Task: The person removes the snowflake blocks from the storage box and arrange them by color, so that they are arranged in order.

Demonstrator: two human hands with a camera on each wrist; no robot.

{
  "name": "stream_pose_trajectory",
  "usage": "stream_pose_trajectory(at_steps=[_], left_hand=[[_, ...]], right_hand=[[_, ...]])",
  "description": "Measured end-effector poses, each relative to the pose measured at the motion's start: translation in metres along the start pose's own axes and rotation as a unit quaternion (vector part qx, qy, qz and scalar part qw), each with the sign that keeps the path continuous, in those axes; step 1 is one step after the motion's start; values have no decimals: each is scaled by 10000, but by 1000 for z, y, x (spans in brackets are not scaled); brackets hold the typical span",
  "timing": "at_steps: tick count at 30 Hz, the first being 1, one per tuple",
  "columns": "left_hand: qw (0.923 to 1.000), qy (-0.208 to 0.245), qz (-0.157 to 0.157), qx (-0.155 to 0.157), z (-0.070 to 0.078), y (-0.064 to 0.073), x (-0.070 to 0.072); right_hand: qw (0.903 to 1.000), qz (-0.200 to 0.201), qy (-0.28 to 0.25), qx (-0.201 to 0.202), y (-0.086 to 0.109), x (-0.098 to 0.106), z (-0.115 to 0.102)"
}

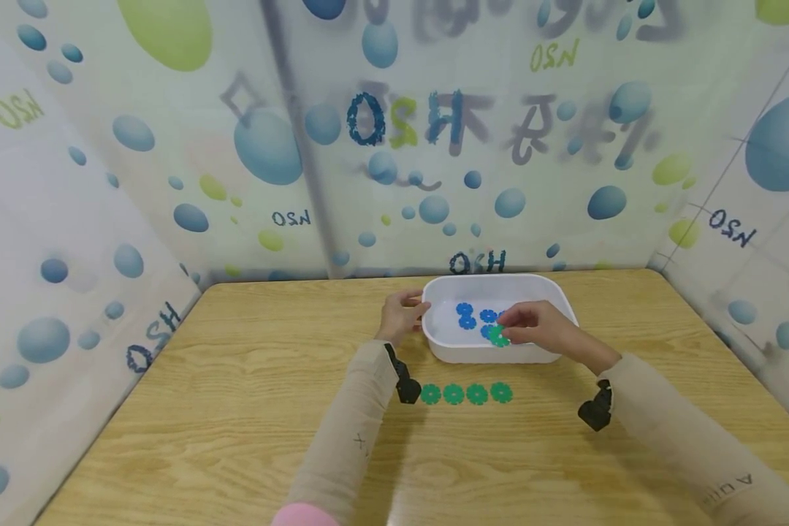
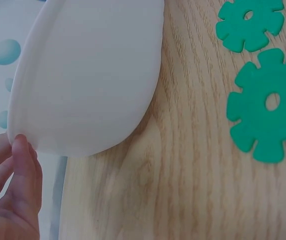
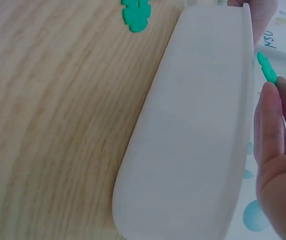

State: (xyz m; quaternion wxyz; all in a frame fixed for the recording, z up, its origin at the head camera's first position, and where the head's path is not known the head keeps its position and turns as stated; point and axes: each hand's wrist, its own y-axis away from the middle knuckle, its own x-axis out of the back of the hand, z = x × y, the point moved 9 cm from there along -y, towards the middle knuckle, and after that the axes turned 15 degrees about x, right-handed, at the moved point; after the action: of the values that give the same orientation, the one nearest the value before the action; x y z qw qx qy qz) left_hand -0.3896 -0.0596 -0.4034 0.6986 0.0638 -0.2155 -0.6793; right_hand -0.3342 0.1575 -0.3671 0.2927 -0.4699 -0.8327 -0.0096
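Observation:
In the head view a white plastic tub (image 1: 493, 353) holds several blue notched discs (image 1: 464, 310). My left hand (image 1: 401, 315) grips the tub's left end at the rim; in the left wrist view its fingertips (image 2: 20, 142) meet the rim's edge. My right hand (image 1: 544, 329) is over the tub and pinches a green notched disc (image 1: 499, 337) between thumb and fingers. Edge-on, that same green disc (image 3: 267, 67) shows above the rim in the right wrist view. Some of the tub's contents are hidden behind the right hand.
In front of the tub, several green notched discs (image 1: 454, 394) lie in a row on the wooden table (image 1: 250, 409). Behind the table hangs a bubble-patterned sheet (image 1: 394, 212), with more of it at both sides.

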Motion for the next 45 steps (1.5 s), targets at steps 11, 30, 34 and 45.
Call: stream_pose_trajectory(at_steps=[11, 30, 34, 45], left_hand=[[10000, 54, 43, -17, 1, 2, 2], [10000, 62, 3, 41, 2, 5, 2], [9999, 92, -52, 79, 2, 6, 1], [10000, 33, -11, 65, 3, 6, 0]], right_hand=[[9976, -520, -270, 381, 34, -21, -16], [9968, -696, -368, 154, 65, -31, 16], [9974, -657, -292, 44, 68, -30, 23], [9962, -497, 706, 63, 63, -26, 25]])
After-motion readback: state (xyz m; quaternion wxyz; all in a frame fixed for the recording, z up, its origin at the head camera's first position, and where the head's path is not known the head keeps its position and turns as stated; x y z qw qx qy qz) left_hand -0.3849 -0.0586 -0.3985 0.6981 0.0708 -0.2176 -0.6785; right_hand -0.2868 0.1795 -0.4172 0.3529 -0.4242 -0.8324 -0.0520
